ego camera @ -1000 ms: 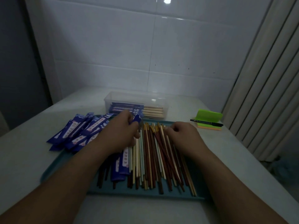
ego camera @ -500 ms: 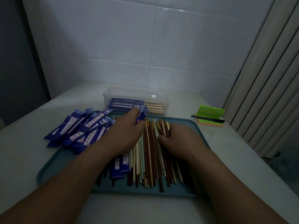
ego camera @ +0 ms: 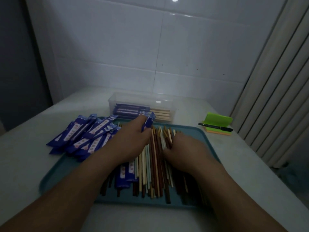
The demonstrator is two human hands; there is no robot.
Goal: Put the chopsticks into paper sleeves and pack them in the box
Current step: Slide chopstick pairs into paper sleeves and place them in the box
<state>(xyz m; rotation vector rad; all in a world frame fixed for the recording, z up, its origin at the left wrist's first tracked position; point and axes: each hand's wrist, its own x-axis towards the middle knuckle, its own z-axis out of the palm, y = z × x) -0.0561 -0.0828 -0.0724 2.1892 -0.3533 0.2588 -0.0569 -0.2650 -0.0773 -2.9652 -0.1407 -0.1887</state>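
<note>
L hand [ego camera: 132, 139] grip pinches a blue paper sleeve [ego camera: 148, 125]. R hand [ego camera: 184, 151] grip, just beside it, curls round a few chopsticks [ego camera: 155, 156] on the tray [ego camera: 205, 139]. Box [ego camera: 143, 99] sits just beyond L grip, w/ sleeved pairs inside; spare sleeves [ego camera: 83, 134] piled left of it.

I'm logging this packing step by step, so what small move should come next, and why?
Probably lift a pair out of the loose chopsticks with the right hand, whose fingers curl on them, since the left hand holds a blue sleeve.
</note>
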